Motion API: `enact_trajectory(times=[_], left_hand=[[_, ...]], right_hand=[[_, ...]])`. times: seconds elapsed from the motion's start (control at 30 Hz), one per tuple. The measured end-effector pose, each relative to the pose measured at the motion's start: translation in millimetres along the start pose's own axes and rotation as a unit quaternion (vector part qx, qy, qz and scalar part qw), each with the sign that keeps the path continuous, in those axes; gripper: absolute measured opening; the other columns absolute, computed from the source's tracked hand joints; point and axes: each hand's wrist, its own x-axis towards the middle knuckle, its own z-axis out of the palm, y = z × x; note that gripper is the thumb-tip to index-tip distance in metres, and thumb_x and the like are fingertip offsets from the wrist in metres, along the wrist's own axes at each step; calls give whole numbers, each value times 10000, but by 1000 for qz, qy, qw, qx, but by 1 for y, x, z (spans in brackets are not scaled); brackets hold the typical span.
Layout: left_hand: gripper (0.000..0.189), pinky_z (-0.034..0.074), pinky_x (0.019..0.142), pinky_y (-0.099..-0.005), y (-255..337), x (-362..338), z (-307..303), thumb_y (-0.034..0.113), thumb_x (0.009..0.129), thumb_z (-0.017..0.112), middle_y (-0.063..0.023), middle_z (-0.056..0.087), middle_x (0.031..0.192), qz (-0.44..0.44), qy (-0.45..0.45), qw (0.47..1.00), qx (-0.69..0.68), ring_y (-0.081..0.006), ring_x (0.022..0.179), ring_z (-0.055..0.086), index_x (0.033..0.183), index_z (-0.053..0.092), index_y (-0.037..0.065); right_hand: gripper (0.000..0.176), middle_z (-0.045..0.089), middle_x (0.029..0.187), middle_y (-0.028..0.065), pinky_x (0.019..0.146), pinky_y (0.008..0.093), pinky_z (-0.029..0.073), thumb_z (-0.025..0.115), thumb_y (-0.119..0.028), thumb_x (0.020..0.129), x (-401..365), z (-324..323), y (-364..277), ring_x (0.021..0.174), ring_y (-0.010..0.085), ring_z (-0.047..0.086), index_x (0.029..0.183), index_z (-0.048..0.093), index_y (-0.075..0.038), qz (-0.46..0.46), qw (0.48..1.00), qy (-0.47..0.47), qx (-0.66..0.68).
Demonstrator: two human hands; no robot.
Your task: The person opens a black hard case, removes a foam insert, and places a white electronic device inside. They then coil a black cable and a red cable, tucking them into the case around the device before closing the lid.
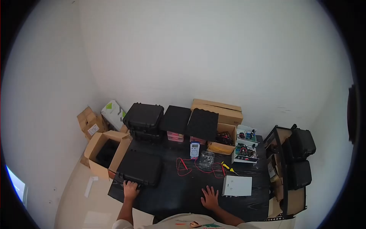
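Observation:
A closed black hard case (140, 167) lies on the left part of the black table (175, 196). My left hand (130, 189) is at the front edge of this case, its fingers curled over the edge by the handle. My right hand (210, 197) rests flat on the table with its fingers spread, holding nothing. Just right of it lies a flat white box (237, 186). Farther back are a multimeter (194, 150) with red leads, a clear plastic bag (207, 159) and a yellow screwdriver (227, 166).
Stacked black cases (144, 115), dark foam sheets (202, 124) and a cardboard box with cables (222, 147) line the back. Circuit boards in white housings (246, 152) stand at the back right. An open carton (108, 152) is left of the table, a shelf (284, 171) right.

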Motion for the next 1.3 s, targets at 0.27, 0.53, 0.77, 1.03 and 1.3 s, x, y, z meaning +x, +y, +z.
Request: enact_trajectory(times=[0.27,0.53,0.77,1.03,1.3], left_hand=[[397,486,1074,-569,20,-20,-42,450,752,825,-92,724,910,65,68,993,-68,-304,1006,691,834,696,83],[676,508,988,-501,-22,60,-76,484,812,840,-200,670,1273,-107,209,966,-105,-431,1175,631,1258,643,16],[1240,427,1205,-496,-54,90,-64,597,683,930,-271,486,1581,-153,-13,960,-234,-440,1456,495,1620,374,5],[1257,413,1224,-489,-32,53,-68,530,623,990,-281,408,1634,-83,-2,965,-248,-440,1484,456,1605,396,16],[1264,395,1222,-537,61,15,-76,624,591,973,-310,372,1646,-44,-50,964,-256,-477,1496,420,1592,449,57]], right_hand=[[699,249,1744,182,1233,772,75,577,-430,997,-2,-3,-3,1620,451,169,1634,408,-198,-4,1000,10,3],[698,253,1743,178,1231,774,92,587,-427,996,0,-5,-4,1618,448,177,1632,412,-198,-2,1000,10,0],[666,297,1726,162,1213,787,168,659,-364,954,3,-6,-10,1602,434,233,1573,485,-188,25,1000,7,-5],[596,485,1600,213,1234,571,346,671,-259,977,23,-13,-48,1478,420,468,1526,515,-86,-68,977,-65,191],[755,415,1645,277,1246,447,369,625,-303,1074,19,-45,-95,1523,398,437,1669,257,-20,-54,913,-107,389]])
